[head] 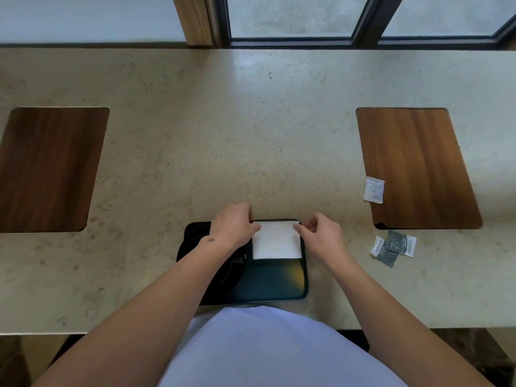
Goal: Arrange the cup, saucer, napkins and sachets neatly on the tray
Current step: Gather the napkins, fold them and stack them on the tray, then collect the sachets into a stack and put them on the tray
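A black tray [279,286] lies at the counter's near edge in front of me. A white folded napkin [276,244] rests flat in its far right corner. My left hand [231,224] pinches the napkin's far left corner and my right hand [321,233] pinches its far right corner. A dark saucer [192,247] sits on the tray's left half, mostly hidden under my left forearm; any cup there is hidden. Two grey-and-white sachets [393,247] lie overlapping on the counter right of the tray. A white sachet [374,190] lies farther away on the edge of a wooden inlay.
The beige stone counter [251,135] has a dark wooden inlay at the left [47,169] and another at the right [416,169]. A window frame and a wooden post stand behind the counter. My white shirt fills the bottom of the view.
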